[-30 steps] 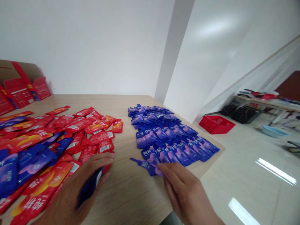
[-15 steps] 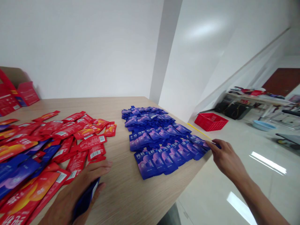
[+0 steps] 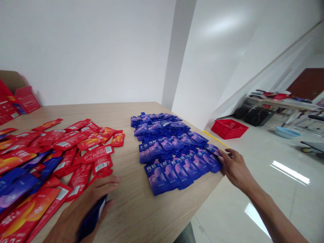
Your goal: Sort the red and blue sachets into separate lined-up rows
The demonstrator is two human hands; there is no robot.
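My left hand (image 3: 82, 206) is closed around a dark blue packet (image 3: 90, 219), partly hidden by the fingers, above the table's near left. My right hand (image 3: 235, 167) is at the right edge of the table, its fingers pinching a blue packet (image 3: 212, 148) at the end of the front row. Blue and purple packets (image 3: 174, 170) lie overlapped in several rows across the table's right half. Beside my left hand spreads a loose heap of red packets (image 3: 73, 140), with some blue packets (image 3: 19, 192) mixed in.
A wooden table (image 3: 126, 216) holds the packets, with a white wall behind. An open red carton (image 3: 22, 101) stands at the back left. On the floor to the right are a red crate (image 3: 229, 129) and a blue basin (image 3: 287, 132). Farther back is a cluttered table (image 3: 283, 104).
My right hand has moved slightly left and in toward the front row, bringing the end packet closer against the others. My left hand stays about where it was, still holding its packet.
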